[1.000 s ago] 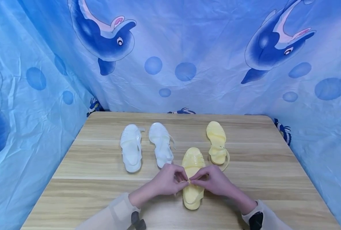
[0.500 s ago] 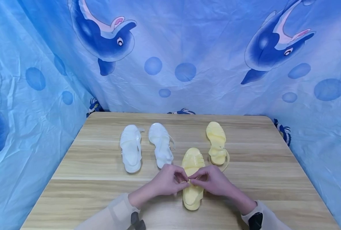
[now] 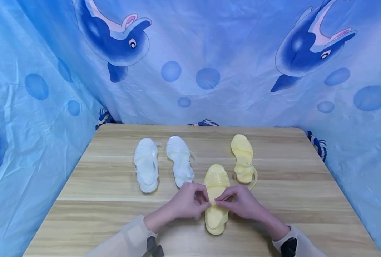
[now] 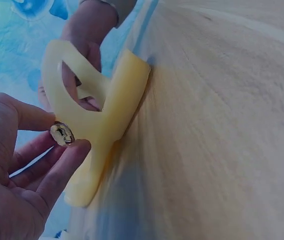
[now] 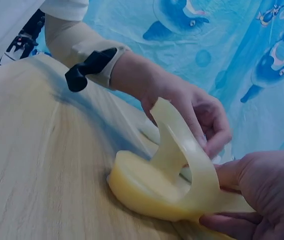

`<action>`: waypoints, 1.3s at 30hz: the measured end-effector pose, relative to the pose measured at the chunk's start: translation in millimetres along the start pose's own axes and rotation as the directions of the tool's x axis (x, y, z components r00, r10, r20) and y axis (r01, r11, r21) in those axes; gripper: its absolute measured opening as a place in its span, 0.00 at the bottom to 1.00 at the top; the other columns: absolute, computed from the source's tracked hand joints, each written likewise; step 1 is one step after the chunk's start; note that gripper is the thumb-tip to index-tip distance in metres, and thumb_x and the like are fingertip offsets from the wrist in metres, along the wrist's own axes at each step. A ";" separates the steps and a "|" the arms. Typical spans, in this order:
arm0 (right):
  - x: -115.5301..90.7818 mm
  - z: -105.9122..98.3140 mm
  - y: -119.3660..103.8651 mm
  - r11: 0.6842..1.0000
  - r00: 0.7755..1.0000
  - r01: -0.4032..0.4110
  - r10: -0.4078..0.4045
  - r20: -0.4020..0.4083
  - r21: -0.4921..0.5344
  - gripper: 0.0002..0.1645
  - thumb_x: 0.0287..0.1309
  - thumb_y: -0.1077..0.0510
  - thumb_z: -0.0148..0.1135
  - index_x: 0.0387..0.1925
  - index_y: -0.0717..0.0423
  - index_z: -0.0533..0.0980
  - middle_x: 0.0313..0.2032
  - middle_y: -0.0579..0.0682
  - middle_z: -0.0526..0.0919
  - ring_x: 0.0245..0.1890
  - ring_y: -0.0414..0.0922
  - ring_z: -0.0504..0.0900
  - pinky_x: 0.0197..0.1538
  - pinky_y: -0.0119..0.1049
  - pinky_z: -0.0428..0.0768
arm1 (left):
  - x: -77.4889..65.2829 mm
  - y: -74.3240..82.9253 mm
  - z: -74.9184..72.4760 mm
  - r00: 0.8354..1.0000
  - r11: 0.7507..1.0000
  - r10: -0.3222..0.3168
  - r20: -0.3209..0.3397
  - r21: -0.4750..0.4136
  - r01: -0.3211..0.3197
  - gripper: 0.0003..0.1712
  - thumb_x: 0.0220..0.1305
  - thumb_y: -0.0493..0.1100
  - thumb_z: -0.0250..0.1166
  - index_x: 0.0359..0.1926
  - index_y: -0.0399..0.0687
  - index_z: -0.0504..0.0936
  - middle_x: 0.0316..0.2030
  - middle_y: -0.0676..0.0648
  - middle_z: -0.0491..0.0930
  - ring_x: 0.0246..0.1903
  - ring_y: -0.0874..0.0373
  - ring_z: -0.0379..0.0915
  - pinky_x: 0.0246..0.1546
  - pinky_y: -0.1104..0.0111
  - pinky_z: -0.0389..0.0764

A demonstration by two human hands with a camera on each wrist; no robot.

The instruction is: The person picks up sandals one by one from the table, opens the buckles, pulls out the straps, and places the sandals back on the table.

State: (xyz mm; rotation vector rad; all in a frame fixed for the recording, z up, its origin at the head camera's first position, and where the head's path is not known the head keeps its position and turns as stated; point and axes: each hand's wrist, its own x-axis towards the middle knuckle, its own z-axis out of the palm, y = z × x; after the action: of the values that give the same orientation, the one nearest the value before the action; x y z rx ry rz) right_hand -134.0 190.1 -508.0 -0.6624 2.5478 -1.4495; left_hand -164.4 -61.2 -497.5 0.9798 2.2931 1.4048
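A yellow jelly sandal (image 3: 217,217) lies sole down near the table's front, toe pointing away. Thumb and finger of my left hand (image 3: 188,200) pinch the gold-coloured buckle (image 4: 62,134) at its side. Opposite, my right hand (image 3: 240,201) has thumb and index finger brought together over the sandal. In the right wrist view that hand's fingers close around the sandal's strap (image 5: 231,201); the strap's tip is hidden. Behind the sandal in the left wrist view, the right hand is partly covered by the heel strap (image 4: 57,70).
A second yellow sandal (image 3: 242,151), its ankle strap loose, lies farther back on the right. Two white sandals (image 3: 146,166) lie side by side at left on the wooden table (image 3: 290,200). A blue dolphin-printed cloth (image 3: 242,100) hangs around the table.
My right hand has drawn slightly to the right, widening the small gap between both hands' fingertips. The left hand stays at the buckle.
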 end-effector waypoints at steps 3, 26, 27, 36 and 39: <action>-1.4 -1.5 0.3 1.000 1.000 -0.001 0.001 -0.002 0.001 0.06 0.59 0.58 0.78 0.39 0.50 0.91 0.34 0.44 0.93 0.32 0.31 0.85 0.36 0.30 0.87 | -1.8 -0.1 -0.7 0.999 0.999 -0.032 -0.011 -0.035 0.032 0.04 0.59 0.34 0.76 0.32 0.44 0.87 0.27 0.49 0.88 0.26 0.72 0.80 0.29 0.75 0.87; 9.3 -3.6 -4.9 0.998 0.993 0.001 0.007 0.118 -0.063 0.03 0.63 0.51 0.77 0.38 0.43 0.90 0.32 0.36 0.90 0.28 0.29 0.81 0.32 0.28 0.83 | -4.6 4.0 0.4 0.999 0.999 -0.045 -0.001 -0.006 0.045 0.04 0.61 0.35 0.75 0.33 0.46 0.88 0.28 0.50 0.88 0.27 0.72 0.80 0.31 0.76 0.87; 9.2 -3.6 -5.0 0.998 0.993 0.001 0.006 0.119 -0.061 0.03 0.63 0.52 0.77 0.38 0.43 0.90 0.32 0.36 0.90 0.29 0.29 0.81 0.32 0.28 0.84 | -5.2 3.9 0.4 0.999 0.999 -0.047 -0.004 -0.009 0.047 0.04 0.61 0.35 0.75 0.33 0.47 0.88 0.28 0.50 0.88 0.27 0.72 0.81 0.31 0.76 0.87; 16.0 -1.9 -11.3 0.997 0.992 0.022 -0.012 0.124 -0.078 0.10 0.61 0.46 0.78 0.41 0.43 0.91 0.36 0.36 0.93 0.29 0.29 0.82 0.33 0.29 0.83 | -4.2 3.8 0.8 1.000 1.000 -0.029 -0.011 0.000 0.029 0.05 0.60 0.37 0.78 0.35 0.47 0.89 0.28 0.53 0.88 0.26 0.73 0.80 0.30 0.75 0.87; 16.6 -2.5 -12.5 0.997 0.991 0.011 0.000 0.135 -0.075 0.08 0.61 0.49 0.78 0.40 0.44 0.91 0.35 0.37 0.93 0.28 0.29 0.82 0.32 0.28 0.84 | -3.5 3.9 1.0 0.999 0.999 -0.034 -0.006 -0.002 0.034 0.05 0.60 0.37 0.78 0.35 0.48 0.89 0.28 0.54 0.88 0.27 0.73 0.80 0.30 0.75 0.88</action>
State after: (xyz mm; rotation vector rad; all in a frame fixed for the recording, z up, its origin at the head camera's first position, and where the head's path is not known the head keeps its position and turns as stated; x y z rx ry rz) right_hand -145.8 179.3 -494.6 -0.7523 2.5082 -1.2687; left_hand -159.7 -61.8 -495.0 0.9332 2.3012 1.3974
